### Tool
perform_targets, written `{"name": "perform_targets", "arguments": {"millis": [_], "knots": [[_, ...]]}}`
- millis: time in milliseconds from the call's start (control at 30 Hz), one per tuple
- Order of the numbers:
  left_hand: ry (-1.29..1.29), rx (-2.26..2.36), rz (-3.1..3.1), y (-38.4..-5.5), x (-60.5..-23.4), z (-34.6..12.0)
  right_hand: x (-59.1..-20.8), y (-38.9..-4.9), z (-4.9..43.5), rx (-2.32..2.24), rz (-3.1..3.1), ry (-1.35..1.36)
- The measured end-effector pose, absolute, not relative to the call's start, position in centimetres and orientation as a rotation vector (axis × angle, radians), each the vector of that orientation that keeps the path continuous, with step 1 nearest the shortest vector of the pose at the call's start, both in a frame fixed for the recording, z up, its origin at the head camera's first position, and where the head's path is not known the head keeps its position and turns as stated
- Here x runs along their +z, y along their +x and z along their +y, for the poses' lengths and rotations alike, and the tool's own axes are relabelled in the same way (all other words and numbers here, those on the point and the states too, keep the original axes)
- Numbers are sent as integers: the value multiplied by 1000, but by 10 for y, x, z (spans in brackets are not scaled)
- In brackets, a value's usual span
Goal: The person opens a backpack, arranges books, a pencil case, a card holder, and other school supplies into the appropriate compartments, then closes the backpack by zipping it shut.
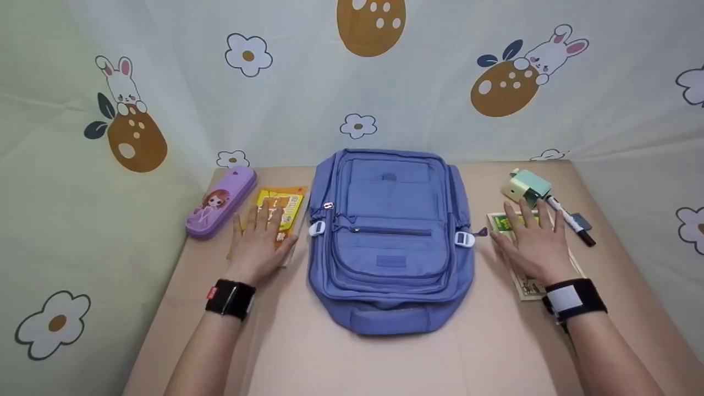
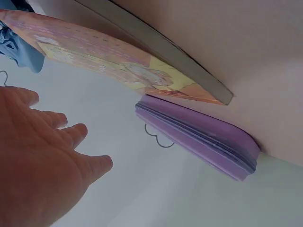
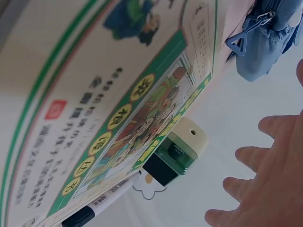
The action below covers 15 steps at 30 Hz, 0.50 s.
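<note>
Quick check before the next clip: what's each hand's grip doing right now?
Left hand: open, palm down, grip empty.
Right hand: open, palm down, grip empty.

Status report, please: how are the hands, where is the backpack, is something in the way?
Left hand open, over orange book; right hand open, over green-and-white book. Backpack between them. In head view, hands partly hide books.

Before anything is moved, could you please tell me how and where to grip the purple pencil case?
The purple pencil case is probably best gripped across its middle, the left hand coming from above: its long, slim body lies flat.
</note>
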<state>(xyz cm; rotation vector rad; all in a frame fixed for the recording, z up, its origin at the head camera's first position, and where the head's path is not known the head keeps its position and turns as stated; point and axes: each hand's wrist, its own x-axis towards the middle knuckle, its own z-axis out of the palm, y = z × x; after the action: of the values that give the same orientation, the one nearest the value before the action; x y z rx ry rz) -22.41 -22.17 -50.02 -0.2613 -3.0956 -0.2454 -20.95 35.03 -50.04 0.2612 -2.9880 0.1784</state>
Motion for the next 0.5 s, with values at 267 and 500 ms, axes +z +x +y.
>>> {"name": "perform_targets", "arguments": {"millis": [267,500], "knots": [[-641,-263,-3058,-209,-465,-152,-492,-207,326,238,-2998,472],[-1124,-138,-2996,-177,-441,-49,-504,-213,305,387,-3094,451]]}}
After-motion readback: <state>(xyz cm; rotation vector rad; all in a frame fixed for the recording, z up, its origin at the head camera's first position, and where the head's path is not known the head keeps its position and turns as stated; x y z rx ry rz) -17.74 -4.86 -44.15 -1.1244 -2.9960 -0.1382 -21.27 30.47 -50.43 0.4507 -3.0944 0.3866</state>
